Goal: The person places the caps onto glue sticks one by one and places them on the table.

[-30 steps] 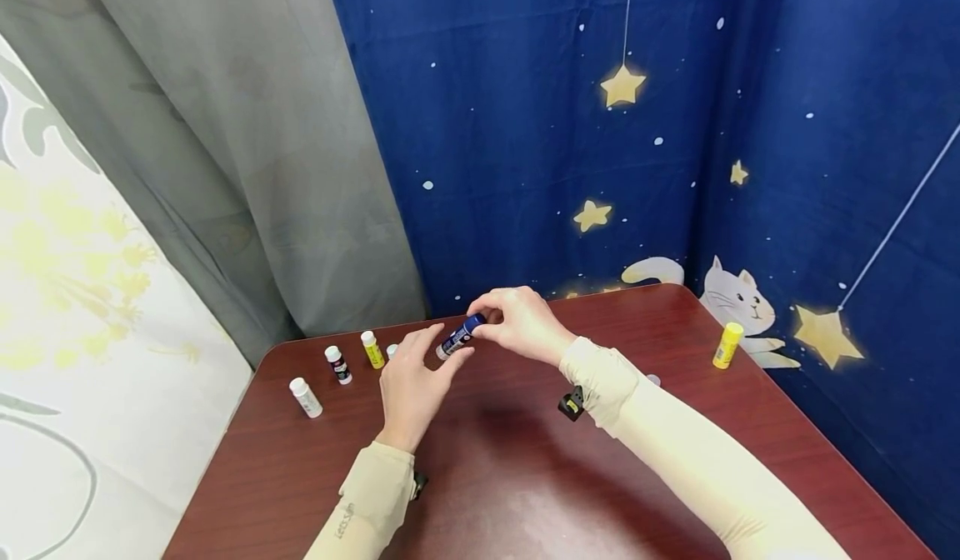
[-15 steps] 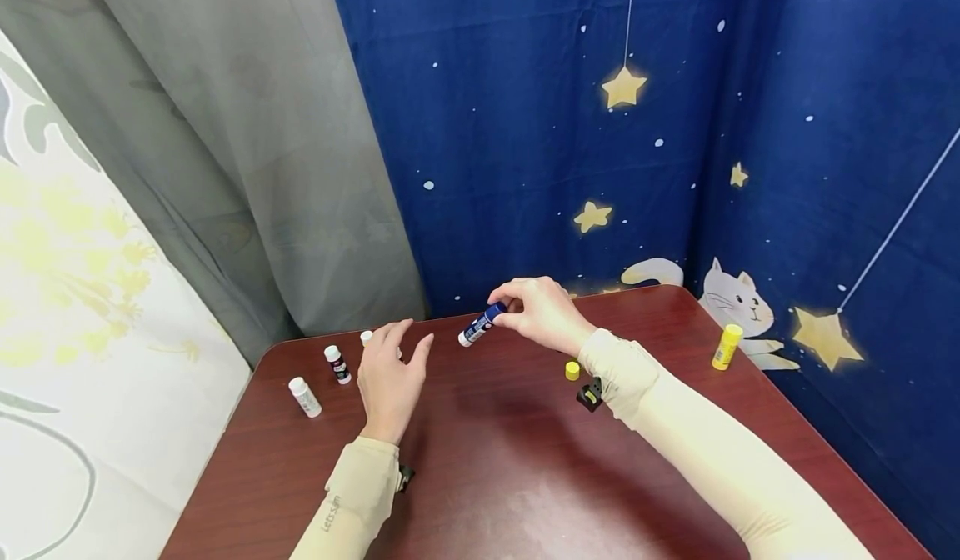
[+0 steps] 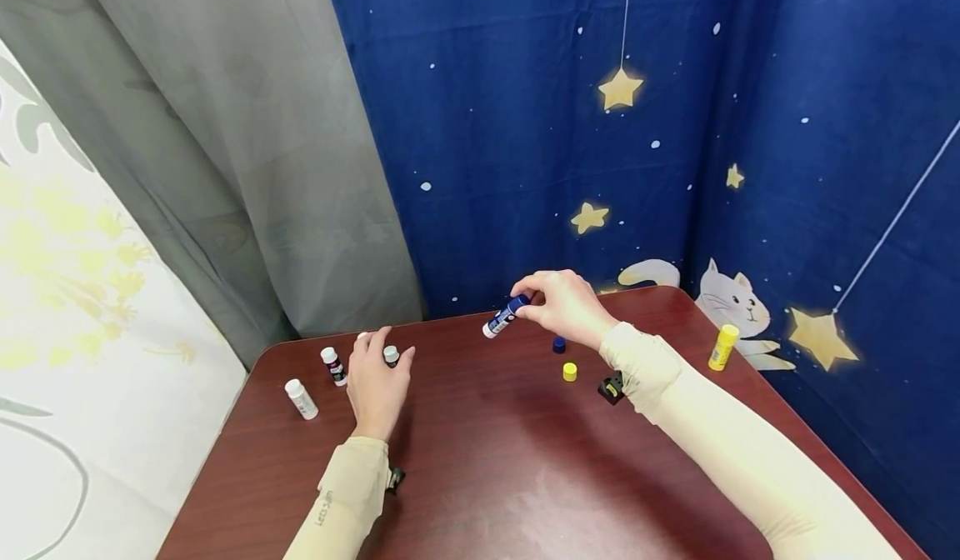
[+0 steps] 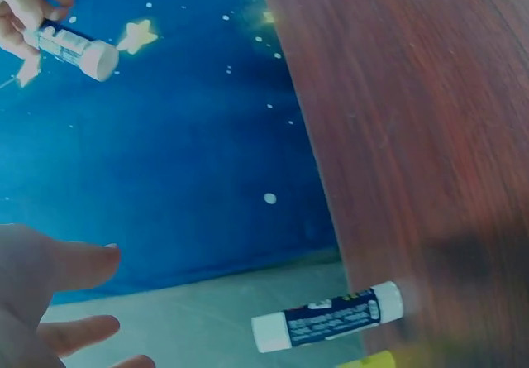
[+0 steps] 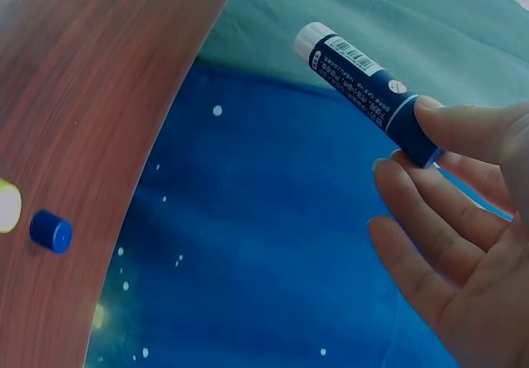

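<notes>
My right hand [image 3: 566,303] holds a navy glue stick [image 3: 504,317] tilted in the air above the far side of the table, pinched by one end between thumb and fingers. Its white end points away from the hand, as the right wrist view shows on the same glue stick [image 5: 364,87]. The left hand [image 3: 377,389] hovers with spread fingers beside a white-capped glue stick [image 3: 392,357] that stands on the table. In the left wrist view, a gap separates the left fingers [image 4: 83,265] from that dark-labelled stick [image 4: 335,317].
A white glue stick [image 3: 302,399] and a black-labelled one [image 3: 333,367] stand at the left. A yellow glue stick [image 3: 723,347] stands at the far right. Small yellow [image 3: 570,372] and blue [image 3: 559,345] caps lie on the brown table [image 3: 480,460]. Curtains hang behind.
My right hand has carried the navy glue stick right and slightly up, away from the left hand. The left hand has moved left. Both small caps have come into view.
</notes>
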